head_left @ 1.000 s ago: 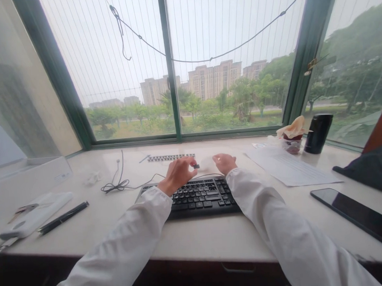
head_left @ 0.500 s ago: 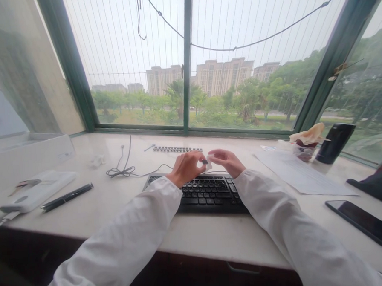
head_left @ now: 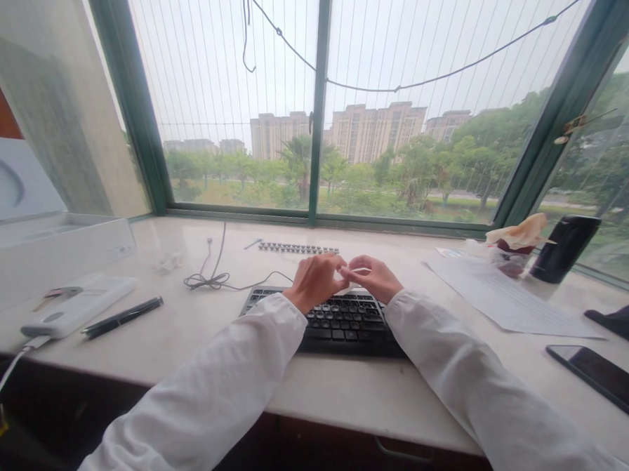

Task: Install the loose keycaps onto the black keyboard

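Over the back of a black keyboard (head_left: 345, 325), my left hand (head_left: 317, 281) and my right hand (head_left: 374, 277) meet at the fingertips. The left fingers are pinched on a small black keycap, seen half a second ago and now hidden behind them. My right thumb and fingers close on a piece of white tissue (head_left: 354, 287), of which only a little shows below the fingertips. Just beyond the hands, small dark keycaps (head_left: 297, 248) lie lined up in rows on the desk.
On the left are a pen (head_left: 123, 318), a white power bank (head_left: 81, 307) with keys on it, a coiled cable (head_left: 207, 280) and a white box (head_left: 98, 240). To the right lie paper sheets (head_left: 502, 292), a phone (head_left: 607, 382) and a black cylinder (head_left: 565, 249). A window stands behind.
My hands have come together, and the right fingertips now meet the left ones. The keycap has gone out of sight between them. The whole view has shifted slightly.
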Demonstrator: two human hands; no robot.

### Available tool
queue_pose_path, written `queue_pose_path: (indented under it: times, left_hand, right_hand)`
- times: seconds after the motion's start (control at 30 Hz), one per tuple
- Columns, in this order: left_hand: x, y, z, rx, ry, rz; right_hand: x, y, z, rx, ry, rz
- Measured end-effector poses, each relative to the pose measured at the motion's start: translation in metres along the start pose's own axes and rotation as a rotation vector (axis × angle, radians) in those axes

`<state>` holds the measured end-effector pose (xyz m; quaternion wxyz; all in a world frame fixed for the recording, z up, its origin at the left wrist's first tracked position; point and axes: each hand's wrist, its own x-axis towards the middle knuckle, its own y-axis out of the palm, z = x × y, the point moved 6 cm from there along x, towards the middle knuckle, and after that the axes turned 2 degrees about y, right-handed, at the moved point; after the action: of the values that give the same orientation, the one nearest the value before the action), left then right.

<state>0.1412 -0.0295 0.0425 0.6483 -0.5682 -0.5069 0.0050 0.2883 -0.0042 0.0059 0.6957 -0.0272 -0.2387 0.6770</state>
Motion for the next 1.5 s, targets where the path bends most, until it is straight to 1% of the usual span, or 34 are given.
queue_pose_path:
  times: [0.13,0.23,0.37,0.5,0.67,0.8,0.9,1.03,1.17,1.27,1.37,1.5]
  left_hand:
    - [-0.001,-0.001,-0.004,0.036,0.016,-0.009]
    - [-0.002,0.001,-0.003,0.033,0.009,-0.015]
    - [-0.002,0.002,-0.001,-0.011,-0.014,-0.023]
    - [-0.002,0.002,0.002,-0.022,-0.040,-0.033]
    - [-0.002,0.001,0.001,-0.025,-0.027,-0.072]
    - [-0.003,0.002,-0.002,-0.010,0.038,-0.075]
    - [-0.004,0.005,-0.002,0.000,0.066,-0.056]
    - [-0.003,0.007,0.004,0.000,0.043,-0.061]
    - [-0.002,0.008,0.008,-0.008,0.016,-0.066]
    - [-0.002,0.005,0.008,-0.020,0.021,-0.073]
    - [-0.002,0.003,0.009,-0.027,0.026,-0.092]
    - [-0.001,-0.001,0.008,-0.043,0.019,-0.127]
  right_hand:
    - [0.000,-0.001,0.002,0.005,-0.017,-0.006]
    - [0.001,0.000,0.001,0.093,-0.021,0.035]
    - [0.001,0.001,-0.002,0.219,0.010,0.076]
    - [0.002,0.001,-0.002,0.289,0.014,0.095]
    - [0.001,0.000,0.001,0.275,0.004,0.125]
    - [-0.001,0.000,-0.001,0.157,-0.005,0.154]
    - [0.002,0.000,-0.007,0.110,-0.016,0.139]
    - [0.007,0.001,-0.016,0.113,0.002,0.123]
    - [0.009,0.001,-0.017,0.113,0.001,0.085]
    - [0.007,0.001,-0.013,0.165,0.013,0.099]
    - [0.007,-0.003,-0.008,0.236,0.028,0.083]
    - [0.006,-0.008,-0.011,0.437,0.166,0.024]
